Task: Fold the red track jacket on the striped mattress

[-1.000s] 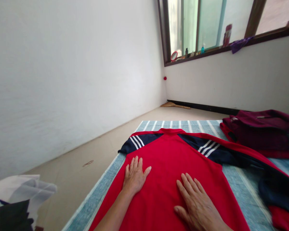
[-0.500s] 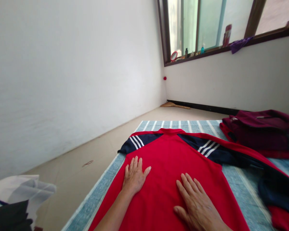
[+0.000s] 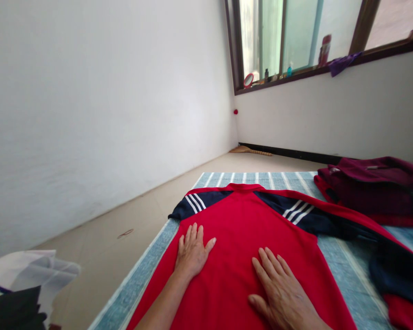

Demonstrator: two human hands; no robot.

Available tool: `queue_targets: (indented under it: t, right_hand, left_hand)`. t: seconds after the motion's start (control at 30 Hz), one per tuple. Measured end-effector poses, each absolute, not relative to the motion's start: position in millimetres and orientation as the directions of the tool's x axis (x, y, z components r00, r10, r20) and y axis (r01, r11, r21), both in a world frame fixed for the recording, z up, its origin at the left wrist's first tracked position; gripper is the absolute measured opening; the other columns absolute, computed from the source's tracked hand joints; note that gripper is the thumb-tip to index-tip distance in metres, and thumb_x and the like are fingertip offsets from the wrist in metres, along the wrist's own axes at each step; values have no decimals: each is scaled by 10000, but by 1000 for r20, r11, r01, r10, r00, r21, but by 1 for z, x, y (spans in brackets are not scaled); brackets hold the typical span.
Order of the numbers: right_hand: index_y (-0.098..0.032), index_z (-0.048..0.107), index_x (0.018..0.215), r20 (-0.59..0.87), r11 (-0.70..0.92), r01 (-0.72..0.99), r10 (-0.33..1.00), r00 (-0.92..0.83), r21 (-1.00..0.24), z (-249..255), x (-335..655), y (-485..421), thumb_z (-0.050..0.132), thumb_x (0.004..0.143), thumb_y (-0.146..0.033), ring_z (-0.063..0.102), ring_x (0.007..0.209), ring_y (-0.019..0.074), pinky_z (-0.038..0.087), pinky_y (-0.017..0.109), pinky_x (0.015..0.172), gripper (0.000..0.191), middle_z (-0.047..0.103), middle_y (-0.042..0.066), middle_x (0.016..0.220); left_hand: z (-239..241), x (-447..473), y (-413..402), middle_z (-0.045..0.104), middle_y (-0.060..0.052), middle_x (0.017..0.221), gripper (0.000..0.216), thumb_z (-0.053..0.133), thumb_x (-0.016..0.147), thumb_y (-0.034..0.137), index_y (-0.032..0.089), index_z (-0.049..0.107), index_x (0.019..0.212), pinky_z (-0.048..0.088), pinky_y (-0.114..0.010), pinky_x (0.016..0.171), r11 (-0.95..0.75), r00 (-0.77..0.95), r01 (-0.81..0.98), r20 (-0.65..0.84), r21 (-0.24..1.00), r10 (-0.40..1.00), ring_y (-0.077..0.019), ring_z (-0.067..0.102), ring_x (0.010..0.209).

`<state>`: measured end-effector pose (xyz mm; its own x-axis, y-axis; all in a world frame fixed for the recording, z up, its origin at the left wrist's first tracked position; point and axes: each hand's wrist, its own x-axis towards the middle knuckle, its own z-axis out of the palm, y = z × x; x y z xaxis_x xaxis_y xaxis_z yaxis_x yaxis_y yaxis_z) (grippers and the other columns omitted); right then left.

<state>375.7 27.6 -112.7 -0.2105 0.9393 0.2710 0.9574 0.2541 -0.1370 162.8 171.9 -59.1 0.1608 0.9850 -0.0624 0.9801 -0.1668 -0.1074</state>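
A red jacket (image 3: pixel 234 229) with navy shoulders and white stripes lies spread out, collar away from me, on a blue striped cloth (image 3: pixel 344 275). My left hand (image 3: pixel 192 250) rests flat on its left part below the shoulder, fingers stretched out. On the right half, nearer to me, my right hand (image 3: pixel 278 288) also lies flat with the thumb apart. Neither hand grips anything. The right sleeve (image 3: pixel 351 227) reaches out across the cloth to the right edge of the view. Only a short part of the left sleeve (image 3: pixel 181 211) shows at the cloth's edge.
Folded maroon and red clothes (image 3: pixel 375 192) are stacked at the right. White and black items (image 3: pixel 30 275) sit at the lower left. A broom (image 3: pixel 251 150) lies on the floor by the far wall. Small bottles, a mirror (image 3: pixel 248 80) and a flask (image 3: pixel 325 50) stand on the windowsill.
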Motion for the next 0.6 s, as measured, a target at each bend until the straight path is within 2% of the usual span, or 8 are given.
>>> queue_targets:
  t: [0.37,0.6]
  right_hand:
    - [-172,471,1342,297,261,956,931,-211,-137,-115,377,29,497,843,-570,363,1260,360,409,520,969,638,386,160,1382]
    - [-165,468,1344,267,263,947,941,-209,-185,-109,375,33,523,831,-563,354,1262,364,382,522,985,652,385,173,1376]
  left_hand:
    - [-60,163,172,151,-116,1523,732,218,886,595,117,243,1440,127,-455,1115,-158,151,982,-69,-107,986,-244,89,1405]
    - [-45,166,180,162,-148,1518,740,247,876,574,88,247,1434,163,-485,1099,-143,125,984,-159,-107,979,-272,116,1399]
